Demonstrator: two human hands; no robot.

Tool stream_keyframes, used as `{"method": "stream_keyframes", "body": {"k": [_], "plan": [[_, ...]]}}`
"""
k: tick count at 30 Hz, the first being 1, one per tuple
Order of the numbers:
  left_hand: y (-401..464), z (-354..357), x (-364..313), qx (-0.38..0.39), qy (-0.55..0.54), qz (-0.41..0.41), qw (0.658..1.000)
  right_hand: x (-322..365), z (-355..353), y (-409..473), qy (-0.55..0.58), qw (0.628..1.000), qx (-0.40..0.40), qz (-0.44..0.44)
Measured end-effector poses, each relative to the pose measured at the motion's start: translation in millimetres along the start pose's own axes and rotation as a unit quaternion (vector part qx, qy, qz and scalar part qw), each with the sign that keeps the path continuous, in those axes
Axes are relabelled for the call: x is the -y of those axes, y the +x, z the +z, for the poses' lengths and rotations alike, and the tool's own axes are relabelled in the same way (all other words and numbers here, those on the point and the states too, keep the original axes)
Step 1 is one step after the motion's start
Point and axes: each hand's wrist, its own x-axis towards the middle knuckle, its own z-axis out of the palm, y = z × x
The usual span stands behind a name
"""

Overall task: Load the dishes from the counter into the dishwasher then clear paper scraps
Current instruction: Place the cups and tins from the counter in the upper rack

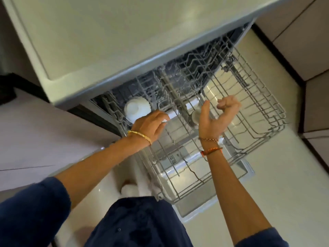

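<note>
Here, looking straight down: the dishwasher (187, 97) stands open under the pale bench (106, 41), w/ its grey wire rack (249, 107) pulled out over the lowered door (204, 177). One white bowl (136, 108) sits upturned at the rack's back-left corner, partly under the bench edge. A smaller white cup-like piece (195, 116) sits near the rack's middle, just left of the right wrist; blurred, so can't tell exactly what it is. Rest of the rack, esp. the right half, shows only bare tines.

Left hand (151, 125) reaches in palm down, fingers bent over the rack wires just right of the bowl; near it, but contact w/ the bowl isn't clear. Something small and shiny shows at the fingertips; too blurred to name. So its grip: curled, can't tell if it's clamped on anything. Gold bracelet (140, 135) on that wrist.

Right hand (215, 116) is raised above the rack's middle, palm turned left, thumb up and apart, fingers loosely curled at the top; its grip is slack and holds nothing. Two thread bands (211, 146) on that wrist, one dark, one orange.

Both forearms bare, dark blue sleeves (32, 211) pushed up. Pale floor tiles (276, 184) to the right of the door, cabinet fronts (306, 41) beyond.
</note>
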Motion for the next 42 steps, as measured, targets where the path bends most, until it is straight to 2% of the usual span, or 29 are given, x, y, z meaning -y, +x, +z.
{"method": "stream_keyframes", "body": {"k": [2, 4, 6, 10, 14, 17, 19, 21, 24, 27, 29, 37, 42], "plan": [[-19.9, -44.2, 1.6, -0.099, 0.0, 0.059, 0.993, 49.5, 18.4, 5.9, 0.074, 0.995, -0.014, -0.062], [-22.3, -61.5, -4.4, -0.148, -0.014, 0.107, 0.983, 73.5, 28.3, 16.1, 0.097, 0.994, 0.004, -0.053], [-32.7, -86.7, -5.8, -0.201, -0.013, 0.112, 0.973, 104.6, 43.3, 20.3, 0.122, 0.989, 0.021, -0.084], [-92.3, -184.3, 25.2, -0.348, 0.017, 0.032, 0.937, 220.4, 111.0, -2.2, 0.239, 0.96, 0.071, -0.128], [-192.0, -264.3, 58.2, -0.526, 0.053, -0.069, 0.846, 321.0, 168.5, -72.1, 0.369, 0.909, 0.148, -0.129], [-280.8, -313.1, 80.7, -0.597, 0.114, -0.128, 0.784, 397.0, 204.5, -144.5, 0.443, 0.863, 0.231, -0.08], [-330.7, -337.5, 92.9, -0.615, 0.136, -0.185, 0.755, 437.5, 225.2, -189.4, 0.47, 0.829, 0.301, -0.039], [-379.1, -357.3, 104.8, -0.64, 0.116, -0.278, 0.707, 472.3, 245.2, -234.2, 0.454, 0.8, 0.391, -0.033], [-435.5, -379.0, 133.0, -0.664, 0.041, -0.412, 0.623, 506.1, 276.1, -284.2, 0.361, 0.772, 0.522, -0.043], [-479.5, -402.7, 170.1, -0.66, -0.028, -0.494, 0.566, 531.1, 312.4, -328.0, 0.263, 0.71, 0.647, -0.083], [-505.0, -414.8, 197.3, -0.658, -0.032, -0.534, 0.53, 547.2, 336.8, -354.2, 0.229, 0.666, 0.7, -0.12], [-572.5, -489.5, 318.5, -0.632, 0.011, -0.592, 0.5, 606.0, 444.1, -424.1, 0.209, 0.58, 0.756, -0.22], [-612.7, -555.4, 399.7, -0.627, 0.006, -0.622, 0.468, 651.7, 504.5, -457.3, 0.235, 0.554, 0.757, -0.254]]}}
